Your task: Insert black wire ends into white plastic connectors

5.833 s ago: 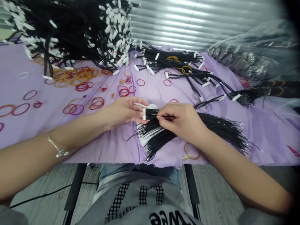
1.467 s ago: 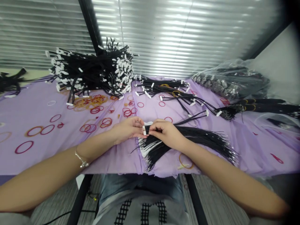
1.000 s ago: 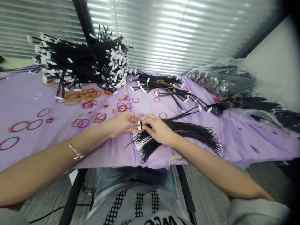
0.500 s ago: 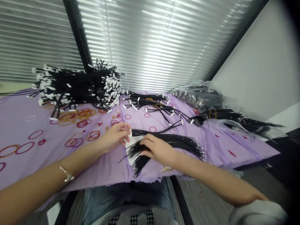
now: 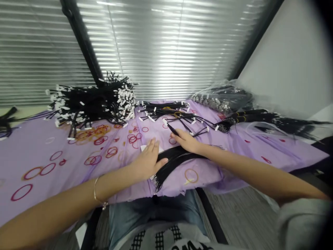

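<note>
My right hand is closed around a short black cable whose white connector end points up and to the left. My left hand lies with fingers stretched out and thumb apart over the left ends of a bundle of loose black wires. Those wires fan out toward the table's front edge, with thin silvery tips. A white sheet shows partly from under the left hand. The right forearm crosses over the bundle's right part and hides some of it.
A large heap of black cables with white connectors stands at the back left. Smaller cable bundles lie behind my hands. Clear plastic bags and tied wires are at right. Rubber bands dot the purple cloth.
My right hand has moved up and right from the loose wires and now grips a cable with a white connector. My left hand has shifted right and flattened over the wire ends.
</note>
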Demonstrator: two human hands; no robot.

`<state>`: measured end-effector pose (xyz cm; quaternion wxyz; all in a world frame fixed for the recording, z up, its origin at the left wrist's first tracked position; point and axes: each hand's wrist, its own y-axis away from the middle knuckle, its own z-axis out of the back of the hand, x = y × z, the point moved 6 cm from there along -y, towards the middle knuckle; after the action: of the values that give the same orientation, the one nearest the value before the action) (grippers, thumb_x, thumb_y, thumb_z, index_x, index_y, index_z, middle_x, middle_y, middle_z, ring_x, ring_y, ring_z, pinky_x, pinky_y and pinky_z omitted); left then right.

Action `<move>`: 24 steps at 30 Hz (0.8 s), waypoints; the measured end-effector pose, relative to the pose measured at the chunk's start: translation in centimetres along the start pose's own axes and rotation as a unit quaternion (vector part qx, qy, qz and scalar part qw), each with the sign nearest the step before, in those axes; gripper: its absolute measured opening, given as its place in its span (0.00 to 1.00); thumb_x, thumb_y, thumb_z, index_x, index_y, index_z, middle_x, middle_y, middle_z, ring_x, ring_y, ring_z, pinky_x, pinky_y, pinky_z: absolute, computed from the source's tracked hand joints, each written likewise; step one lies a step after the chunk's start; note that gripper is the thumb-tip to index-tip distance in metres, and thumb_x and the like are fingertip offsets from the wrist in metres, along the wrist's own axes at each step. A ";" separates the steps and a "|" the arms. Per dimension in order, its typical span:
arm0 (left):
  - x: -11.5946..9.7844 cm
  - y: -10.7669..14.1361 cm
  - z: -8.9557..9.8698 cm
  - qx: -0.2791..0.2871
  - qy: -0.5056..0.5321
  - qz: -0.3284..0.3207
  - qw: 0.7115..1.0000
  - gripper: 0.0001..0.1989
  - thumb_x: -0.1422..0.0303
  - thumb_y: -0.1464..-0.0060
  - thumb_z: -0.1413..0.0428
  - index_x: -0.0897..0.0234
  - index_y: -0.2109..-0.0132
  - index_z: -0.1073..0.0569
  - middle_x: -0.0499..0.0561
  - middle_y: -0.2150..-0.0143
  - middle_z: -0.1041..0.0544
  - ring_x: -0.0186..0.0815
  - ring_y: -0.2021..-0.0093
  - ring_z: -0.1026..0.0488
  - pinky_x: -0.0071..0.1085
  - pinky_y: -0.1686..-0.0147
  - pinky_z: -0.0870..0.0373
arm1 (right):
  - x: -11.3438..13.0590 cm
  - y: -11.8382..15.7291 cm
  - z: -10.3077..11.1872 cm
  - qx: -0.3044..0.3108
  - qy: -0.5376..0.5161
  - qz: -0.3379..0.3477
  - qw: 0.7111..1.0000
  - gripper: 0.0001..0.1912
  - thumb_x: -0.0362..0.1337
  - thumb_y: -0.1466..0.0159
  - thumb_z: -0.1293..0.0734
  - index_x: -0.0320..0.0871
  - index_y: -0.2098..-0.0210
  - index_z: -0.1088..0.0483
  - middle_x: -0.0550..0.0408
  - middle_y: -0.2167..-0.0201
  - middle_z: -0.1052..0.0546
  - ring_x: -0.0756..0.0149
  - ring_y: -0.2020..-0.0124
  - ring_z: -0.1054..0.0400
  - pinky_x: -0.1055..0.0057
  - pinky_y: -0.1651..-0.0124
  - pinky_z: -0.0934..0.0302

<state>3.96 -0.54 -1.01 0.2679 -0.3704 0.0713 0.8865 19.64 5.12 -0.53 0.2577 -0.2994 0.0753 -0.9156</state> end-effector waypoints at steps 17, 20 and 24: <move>-2.3 -1.8 -5.3 0.085 -0.273 -0.123 0.951 0.33 0.57 0.37 0.65 0.80 0.34 0.48 0.67 0.33 0.51 0.51 0.33 0.54 0.49 0.37 0.57 | -5.2 9.2 26.0 -0.279 -0.040 -0.188 0.941 0.19 0.46 0.35 0.42 0.36 0.66 0.29 0.62 0.90 0.39 0.79 0.88 0.46 0.70 0.78 0.53; -2.5 -2.0 -5.3 0.091 -0.298 -0.124 0.942 0.32 0.59 0.36 0.65 0.80 0.34 0.48 0.67 0.33 0.50 0.51 0.33 0.53 0.50 0.37 0.55 | -8.6 15.1 30.0 -0.364 -0.136 -0.223 0.894 0.15 0.42 0.34 0.42 0.39 0.70 0.31 0.61 0.90 0.36 0.79 0.86 0.40 0.67 0.75 0.50; -2.1 -2.4 -6.0 0.089 -0.312 -0.127 0.937 0.32 0.59 0.36 0.65 0.81 0.34 0.49 0.67 0.33 0.51 0.50 0.32 0.54 0.49 0.36 0.55 | -10.6 21.7 33.0 -0.490 -0.225 -0.231 0.810 0.11 0.38 0.38 0.37 0.45 0.76 0.34 0.62 0.84 0.33 0.76 0.83 0.38 0.67 0.73 0.41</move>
<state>10.20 -1.39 -3.66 0.4191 -0.0560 0.0150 0.9061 55.61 -7.44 14.45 -0.1327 -0.5917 0.3821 -0.6973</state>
